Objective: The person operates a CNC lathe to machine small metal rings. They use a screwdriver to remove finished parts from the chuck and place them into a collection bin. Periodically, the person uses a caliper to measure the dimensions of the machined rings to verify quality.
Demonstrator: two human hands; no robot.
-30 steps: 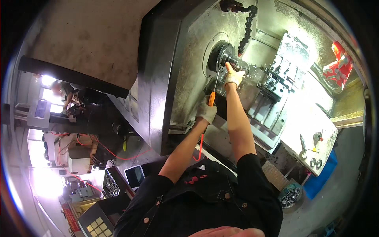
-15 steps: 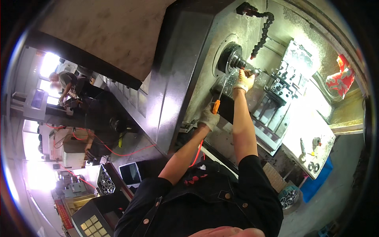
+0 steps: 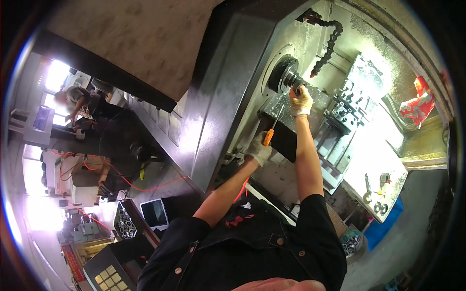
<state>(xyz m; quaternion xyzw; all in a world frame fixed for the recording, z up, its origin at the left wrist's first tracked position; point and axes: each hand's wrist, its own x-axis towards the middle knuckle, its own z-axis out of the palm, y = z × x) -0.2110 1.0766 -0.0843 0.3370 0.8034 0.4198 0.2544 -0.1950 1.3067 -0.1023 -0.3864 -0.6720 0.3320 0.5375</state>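
My left hand [image 3: 258, 149], in a pale work glove, is closed around the orange handle of a screwdriver [image 3: 269, 137]. Its thin shaft points up toward the lathe spindle and stops short of it. My right hand [image 3: 301, 102], gloved as well, has its fingers wrapped on the outer end of the stepped metal chuck [image 3: 290, 79]. Whether those fingers hold a separate ring there or the chuck nose itself is hard to see. Below the chuck, a dark block [image 3: 277, 131] lies beyond my left hand.
A segmented coolant hose [image 3: 331, 46] curves down above the chuck. Right of my right arm stands the tool slide [image 3: 345, 112]. A pale ledge [image 3: 361, 182] carries a wrench, rings and small parts; a red-and-white bag [image 3: 418, 104] lies beyond. At far left another person [image 3: 80, 104] bends over equipment.
The screwdriver tip has drawn back from the chuck as my left hand shifted slightly. A ring-like piece seen at my right fingers earlier is no longer distinct; those fingers now sit against the chuck's end.
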